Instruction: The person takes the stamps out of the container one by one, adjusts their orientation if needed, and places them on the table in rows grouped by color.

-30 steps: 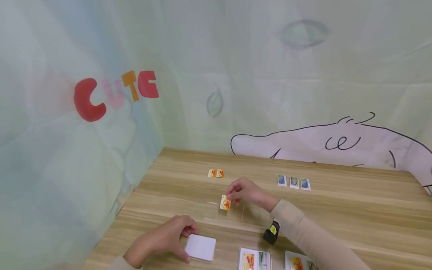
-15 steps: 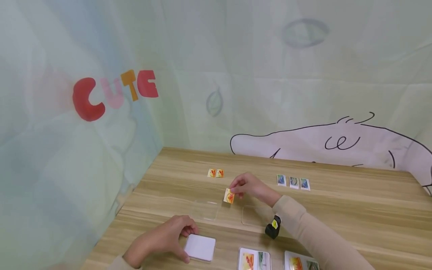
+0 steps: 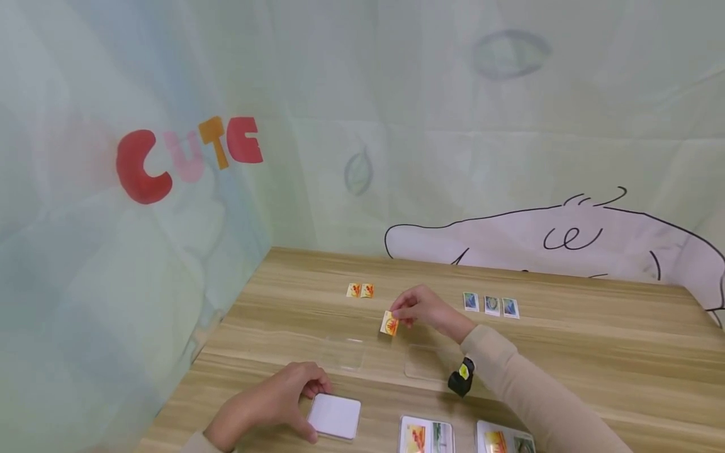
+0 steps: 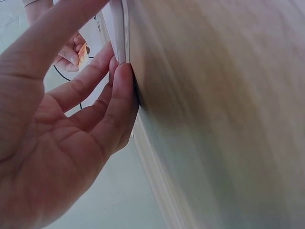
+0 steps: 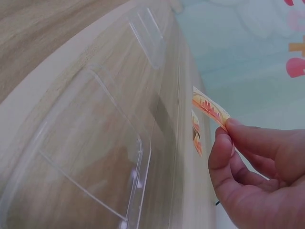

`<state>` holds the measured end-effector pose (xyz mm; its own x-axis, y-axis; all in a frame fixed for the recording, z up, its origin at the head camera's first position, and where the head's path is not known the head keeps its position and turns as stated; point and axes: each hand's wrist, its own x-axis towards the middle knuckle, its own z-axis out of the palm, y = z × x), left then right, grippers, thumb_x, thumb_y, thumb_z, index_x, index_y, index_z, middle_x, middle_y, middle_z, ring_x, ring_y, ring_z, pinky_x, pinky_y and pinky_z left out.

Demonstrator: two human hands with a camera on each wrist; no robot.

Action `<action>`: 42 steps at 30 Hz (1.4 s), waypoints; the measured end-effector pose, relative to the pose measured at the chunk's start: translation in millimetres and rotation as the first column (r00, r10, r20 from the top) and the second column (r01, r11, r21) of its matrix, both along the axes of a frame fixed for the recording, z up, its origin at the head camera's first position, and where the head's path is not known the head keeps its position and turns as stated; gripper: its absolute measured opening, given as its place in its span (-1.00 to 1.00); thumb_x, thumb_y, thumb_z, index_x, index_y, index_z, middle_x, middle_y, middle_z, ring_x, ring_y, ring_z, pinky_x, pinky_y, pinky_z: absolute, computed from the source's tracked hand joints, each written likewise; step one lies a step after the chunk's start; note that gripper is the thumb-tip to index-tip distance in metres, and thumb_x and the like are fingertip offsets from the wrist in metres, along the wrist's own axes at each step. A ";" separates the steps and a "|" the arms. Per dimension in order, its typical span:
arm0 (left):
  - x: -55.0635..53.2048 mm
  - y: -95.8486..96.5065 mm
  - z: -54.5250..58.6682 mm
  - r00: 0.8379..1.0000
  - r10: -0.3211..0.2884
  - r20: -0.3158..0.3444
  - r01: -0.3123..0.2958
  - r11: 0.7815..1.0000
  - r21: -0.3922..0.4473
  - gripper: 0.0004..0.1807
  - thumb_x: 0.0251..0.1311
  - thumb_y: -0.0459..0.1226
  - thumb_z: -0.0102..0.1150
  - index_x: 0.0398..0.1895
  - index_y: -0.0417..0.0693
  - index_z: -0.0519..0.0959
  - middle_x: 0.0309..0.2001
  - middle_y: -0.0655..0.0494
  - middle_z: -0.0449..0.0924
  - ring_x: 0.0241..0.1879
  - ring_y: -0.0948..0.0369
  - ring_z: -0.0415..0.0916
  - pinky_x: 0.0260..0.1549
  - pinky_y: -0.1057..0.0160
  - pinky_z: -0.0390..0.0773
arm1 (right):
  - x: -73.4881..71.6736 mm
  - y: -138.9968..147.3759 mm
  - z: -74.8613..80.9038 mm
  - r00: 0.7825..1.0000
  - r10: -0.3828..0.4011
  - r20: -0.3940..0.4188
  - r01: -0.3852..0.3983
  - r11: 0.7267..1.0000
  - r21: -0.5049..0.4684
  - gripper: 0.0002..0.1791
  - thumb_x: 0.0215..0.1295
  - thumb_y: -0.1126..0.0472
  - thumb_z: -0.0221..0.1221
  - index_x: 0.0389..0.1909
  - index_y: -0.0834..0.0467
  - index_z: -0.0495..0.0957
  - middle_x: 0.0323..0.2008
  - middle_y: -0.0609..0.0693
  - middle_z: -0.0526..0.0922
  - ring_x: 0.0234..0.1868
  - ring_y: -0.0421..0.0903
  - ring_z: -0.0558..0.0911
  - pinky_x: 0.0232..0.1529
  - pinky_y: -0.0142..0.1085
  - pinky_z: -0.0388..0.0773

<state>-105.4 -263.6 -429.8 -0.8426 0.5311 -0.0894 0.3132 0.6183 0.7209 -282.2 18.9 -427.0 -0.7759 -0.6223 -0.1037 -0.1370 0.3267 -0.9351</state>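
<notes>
My right hand [image 3: 425, 309] pinches a small orange-and-yellow stamp [image 3: 389, 324] by its edge between thumb and fingers. In the right wrist view the stamp [image 5: 209, 107] is tilted above the table, its picture side showing. At the near left, my left hand [image 3: 277, 399] holds a flat white square case [image 3: 335, 416] with thumb and fingertips at its edges. Its fingertips [image 4: 124, 78] press on the case's rim in the left wrist view. Two clear plastic lids [image 3: 342, 353] lie between the hands, the right-hand lid [image 5: 90, 157] close under the right wrist.
Two orange stamps [image 3: 360, 290] lie at the back left. Several paces right of them, three blue-green stamps [image 3: 491, 306] lie in a row. Two filled cases [image 3: 426, 434] with stamp pictures sit at the near edge. Printed cloth walls [image 3: 317, 126] border the table [image 3: 623, 352].
My right hand has lifted the stamp away and moved slightly back and to the right. The left hand stays on the white case.
</notes>
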 end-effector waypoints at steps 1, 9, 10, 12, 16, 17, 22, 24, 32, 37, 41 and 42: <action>0.1 -0.2 0.3 1.000 0.005 0.006 -0.005 1.000 -0.002 -0.38 -0.37 -0.22 0.72 -0.17 -0.06 0.56 -0.21 0.27 0.51 -0.21 0.35 0.45 -0.15 0.30 0.55 | -0.4 0.6 -0.5 1.000 0.003 0.000 -0.003 1.000 -0.005 -0.91 0.31 0.42 0.24 -0.26 0.41 0.65 -0.51 -0.01 0.63 -0.52 -0.17 0.52 -0.42 -0.33 0.52; 1.2 -0.2 0.7 0.999 0.020 0.029 -0.020 1.000 -0.005 -0.39 -0.37 -0.24 0.71 -0.17 -0.05 0.56 -0.21 0.27 0.51 -0.21 0.35 0.46 -0.14 0.31 0.55 | -3.9 3.6 -4.9 1.000 -0.012 0.014 0.012 1.000 -0.012 -0.91 0.32 0.44 0.22 -0.26 0.43 0.64 -0.49 -0.01 0.63 -0.52 -0.18 0.52 -0.43 -0.36 0.50; 1.1 0.0 0.9 0.999 0.021 0.029 -0.021 1.000 -0.004 -0.39 -0.36 -0.24 0.71 -0.17 -0.06 0.56 -0.21 0.27 0.52 -0.20 0.35 0.46 -0.14 0.30 0.55 | -4.2 3.9 -4.5 1.000 -0.019 0.018 0.019 1.000 -0.011 -0.91 0.32 0.44 0.22 -0.26 0.42 0.64 -0.49 -0.01 0.64 -0.52 -0.17 0.52 -0.43 -0.36 0.50; 0.8 0.1 1.4 0.999 0.024 0.029 -0.024 1.000 -0.005 -0.39 -0.36 -0.23 0.71 -0.16 -0.06 0.56 -0.20 0.26 0.52 -0.20 0.35 0.46 -0.13 0.30 0.55 | -5.1 4.8 -3.8 0.999 -0.032 0.027 0.032 0.999 -0.007 -0.91 0.32 0.43 0.23 -0.25 0.41 0.64 -0.48 -0.01 0.64 -0.51 -0.16 0.52 -0.42 -0.36 0.51; 0.2 0.5 1.4 0.999 0.021 0.029 -0.021 1.000 -0.004 -0.39 -0.35 -0.22 0.71 -0.16 -0.06 0.56 -0.19 0.26 0.52 -0.20 0.35 0.46 -0.13 0.30 0.55 | -6.0 5.1 -1.8 0.998 -0.044 0.043 0.045 0.999 -0.009 -0.91 0.32 0.42 0.23 -0.25 0.41 0.64 -0.48 0.00 0.64 -0.50 -0.15 0.52 -0.41 -0.36 0.51; 0.3 0.5 1.7 0.999 0.023 0.033 -0.023 1.000 -0.006 -0.39 -0.35 -0.21 0.71 -0.16 -0.06 0.56 -0.20 0.27 0.52 -0.20 0.36 0.46 -0.13 0.30 0.55 | -6.1 4.9 -1.6 0.998 -0.044 0.044 0.045 0.999 -0.007 -0.91 0.32 0.42 0.23 -0.25 0.41 0.64 -0.48 -0.01 0.64 -0.50 -0.16 0.53 -0.41 -0.36 0.51; -0.4 0.3 1.8 0.999 0.019 0.026 -0.019 1.000 -0.009 -0.39 -0.35 -0.21 0.71 -0.15 -0.05 0.56 -0.19 0.26 0.52 -0.20 0.35 0.46 -0.13 0.30 0.55 | -7.9 5.0 -0.8 0.998 -0.057 0.036 0.057 0.998 0.009 -0.91 0.33 0.41 0.23 -0.24 0.39 0.65 -0.45 0.00 0.65 -0.50 -0.17 0.53 -0.40 -0.35 0.52; -0.9 0.1 1.4 1.000 0.016 0.021 -0.016 1.000 -0.008 -0.39 -0.35 -0.21 0.71 -0.15 -0.05 0.56 -0.19 0.25 0.52 -0.20 0.35 0.46 -0.13 0.29 0.55 | -8.9 5.4 -0.8 0.998 -0.058 0.030 0.058 0.998 0.013 -0.90 0.33 0.41 0.23 -0.24 0.39 0.65 -0.46 0.01 0.64 -0.50 -0.16 0.52 -0.39 -0.33 0.52; -2.9 0.4 0.4 1.000 0.010 0.030 -0.010 1.000 -0.001 -0.39 -0.36 -0.23 0.71 -0.16 -0.06 0.57 -0.20 0.26 0.52 -0.21 0.37 0.46 -0.14 0.30 0.56 | -10.2 7.6 0.5 0.997 -0.065 0.029 0.065 0.998 0.024 -0.91 0.33 0.41 0.22 -0.25 0.39 0.64 -0.46 0.01 0.63 -0.50 -0.17 0.51 -0.36 -0.29 0.53; -2.9 0.2 0.3 1.000 0.008 0.028 -0.008 1.000 0.002 -0.39 -0.37 -0.23 0.71 -0.16 -0.06 0.57 -0.20 0.26 0.51 -0.21 0.36 0.46 -0.15 0.30 0.56 | -11.4 8.3 0.0 0.998 -0.063 0.023 0.063 0.998 0.017 -0.91 0.34 0.42 0.21 -0.25 0.40 0.63 -0.46 0.02 0.63 -0.50 -0.15 0.52 -0.37 -0.29 0.53; -3.2 0.4 0.2 1.000 0.007 0.029 -0.007 1.000 -0.005 -0.39 -0.36 -0.22 0.71 -0.17 -0.06 0.57 -0.21 0.26 0.51 -0.21 0.36 0.46 -0.15 0.30 0.56 | -13.3 10.6 -0.2 0.998 -0.064 0.025 0.064 0.998 0.012 -0.91 0.34 0.43 0.21 -0.24 0.41 0.63 -0.47 0.03 0.62 -0.50 -0.15 0.51 -0.38 -0.30 0.53; -3.3 0.3 -0.1 0.999 0.008 0.032 -0.008 1.000 -0.007 -0.40 -0.36 -0.21 0.71 -0.17 -0.05 0.57 -0.21 0.27 0.51 -0.22 0.36 0.46 -0.15 0.31 0.56 | -14.0 11.1 -0.3 0.998 -0.062 0.022 0.062 0.998 0.010 -0.91 0.34 0.43 0.21 -0.24 0.42 0.63 -0.47 0.03 0.62 -0.50 -0.16 0.51 -0.39 -0.30 0.53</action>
<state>-108.6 -263.3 -429.9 -0.8435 0.5236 -0.1197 0.2854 0.6257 0.7260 -296.2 30.0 -427.3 -0.8104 -0.5720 -0.1271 -0.0950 0.3422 -0.9348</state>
